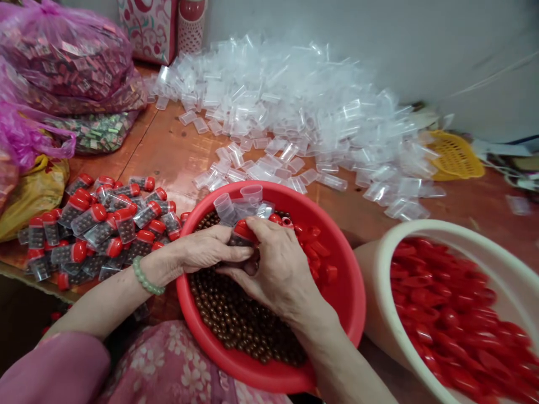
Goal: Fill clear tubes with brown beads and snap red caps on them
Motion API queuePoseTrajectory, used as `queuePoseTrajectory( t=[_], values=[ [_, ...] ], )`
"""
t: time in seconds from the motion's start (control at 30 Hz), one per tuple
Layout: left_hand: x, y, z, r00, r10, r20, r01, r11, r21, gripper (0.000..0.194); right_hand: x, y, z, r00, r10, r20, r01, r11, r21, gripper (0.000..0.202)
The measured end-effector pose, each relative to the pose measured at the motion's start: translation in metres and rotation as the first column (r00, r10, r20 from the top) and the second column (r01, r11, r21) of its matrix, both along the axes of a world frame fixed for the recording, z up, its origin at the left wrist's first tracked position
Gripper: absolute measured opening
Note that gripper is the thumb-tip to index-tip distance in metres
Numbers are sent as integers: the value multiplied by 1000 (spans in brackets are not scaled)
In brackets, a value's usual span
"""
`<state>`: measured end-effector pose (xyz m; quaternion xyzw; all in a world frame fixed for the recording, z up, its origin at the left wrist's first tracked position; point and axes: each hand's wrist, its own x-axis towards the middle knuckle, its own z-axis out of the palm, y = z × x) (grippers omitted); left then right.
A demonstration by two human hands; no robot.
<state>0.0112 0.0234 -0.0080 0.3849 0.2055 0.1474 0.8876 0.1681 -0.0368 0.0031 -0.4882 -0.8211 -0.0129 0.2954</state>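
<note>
Over a red basin [356, 314] my two hands meet around a small clear plastic bottle [241, 237] with a red cap and dark contents. My left hand [213, 246], a green bead bracelet at its wrist, is closed on the bottle's body. My right hand [280, 264] has its fingers curled at the red-cap end; its palm side is hidden. Below them, brown bead-like balls [240, 320] fill the near part of the basin. Empty clear tubes [238, 209] lie at the basin's far side, and loose red caps [314, 249] at its right.
Filled, red-capped bottles [101, 221] are heaped at left, beside a yellow bag [33, 196] and stuffed pink plastic bags [71, 62]. Clear tubes [290, 106] pile against the wall. A cream tub [379, 275] of red caps [450, 320] stands right, a yellow basket [457, 157] behind.
</note>
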Motion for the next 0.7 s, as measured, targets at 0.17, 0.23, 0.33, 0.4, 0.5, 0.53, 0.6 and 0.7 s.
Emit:
queuePoseTrajectory(
  t=[0.17,0.23,0.33,0.4,0.5,0.53,0.6,0.7],
  values=[
    [1,1,2,996,-30,81,34,998,-59,43,-7,2,-4,999,-35,-25,37,995,97,68],
    [1,1,3,994,-39,102,46,997,-62,42,-8,2,-3,999,-29,-31,32,992,120,66],
    [0,0,3,994,-2,111,10,997,-72,42,-5,3,-1,998,-20,-65,28,991,129,65],
    [-2,-1,2,994,88,72,-81,992,-93,44,1,4,-1,988,-92,-123,106,988,115,66],
    [-4,-2,3,965,258,-40,-261,956,-133,47,11,4,-3,913,-298,-278,344,929,136,71],
    [-4,-1,3,950,305,-68,-312,940,-141,46,13,5,-5,904,-315,-289,369,917,155,73],
    [-4,0,4,923,375,-84,-383,913,-142,42,14,5,-8,953,-223,-206,264,943,202,75],
    [-3,1,4,915,393,-93,-402,907,-128,40,11,6,-10,981,-130,-144,161,961,225,79]
  ],
)
